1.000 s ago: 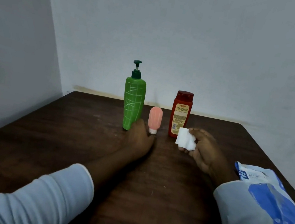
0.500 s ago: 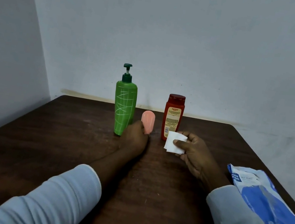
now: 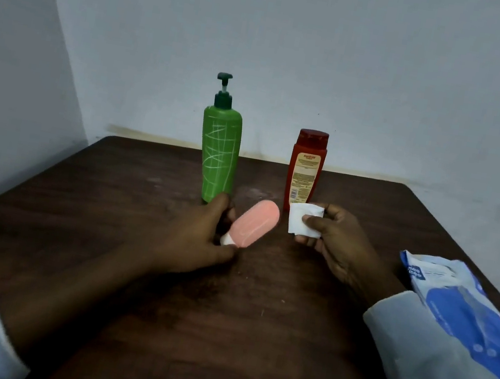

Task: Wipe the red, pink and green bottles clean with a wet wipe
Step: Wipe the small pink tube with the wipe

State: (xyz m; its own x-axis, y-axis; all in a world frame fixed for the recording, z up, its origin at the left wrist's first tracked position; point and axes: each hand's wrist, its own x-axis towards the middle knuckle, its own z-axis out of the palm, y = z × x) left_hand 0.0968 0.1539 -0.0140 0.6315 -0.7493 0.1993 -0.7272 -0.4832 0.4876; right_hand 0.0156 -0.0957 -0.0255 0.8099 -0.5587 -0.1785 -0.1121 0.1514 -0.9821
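My left hand point(image 3: 197, 240) grips the small pink bottle point(image 3: 253, 228) by its white cap end and holds it tilted, its rounded end pointing up and to the right. Just right of it, my right hand point(image 3: 336, 247) pinches a folded white wet wipe point(image 3: 301, 219) a short gap from the pink bottle. The tall green pump bottle point(image 3: 218, 151) stands upright behind my left hand. Behind the wipe stands the red bottle point(image 3: 306, 169) with its yellow label.
A blue and white wet wipe pack point(image 3: 466, 311) lies at the right edge of the dark wooden table point(image 3: 218, 333). Grey walls close the table in at the back and on the left.
My left hand has taken the pink bottle from between the green and red bottles, tipped it over and drawn it nearer. My right hand with the wipe has stayed close beside it.
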